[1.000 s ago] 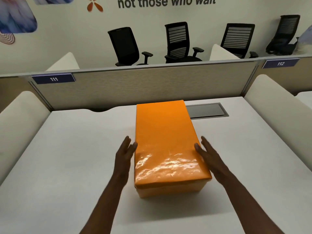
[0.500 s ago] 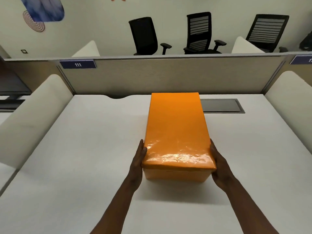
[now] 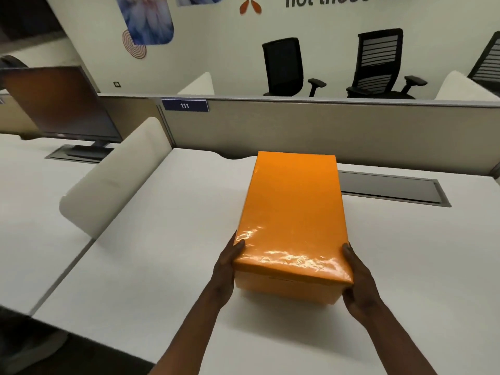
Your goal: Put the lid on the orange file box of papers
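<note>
The orange file box (image 3: 290, 286) sits on the white desk (image 3: 151, 255), its long axis running away from the person, with the lid (image 3: 293, 212) already seated flat over it and covering the whole top, so no papers can be seen. The lid's glossy wrap catches glare along its near end, and below its near edge a strip of the box's front wall shows. The left hand (image 3: 226, 269) presses against the box's near left corner, palm flat to the side wall and the thumb hooked up onto the lid's edge; the fingers are extended rather than curled, closed against the box. The right hand (image 3: 358, 282) mirrors it at the box's near right corner, palm to the side wall, thumb tip resting on the lid's rim, fingers wrapping toward the front lower corner. Both hands thus clasp the box between them. Just beyond the box's far right side lies a dark cable tray cover (image 3: 389, 188) set flush in the desk. Behind the box stands a beige partition (image 3: 324, 131) carrying a blue tag (image 3: 185, 105) reading 111. Left of the box, a rounded white divider (image 3: 113, 185) borders the desk, and further left a dark monitor (image 3: 59, 104) stands on the neighbouring desk. Beyond the partition, black office chairs (image 3: 286, 67) line the wall.
</note>
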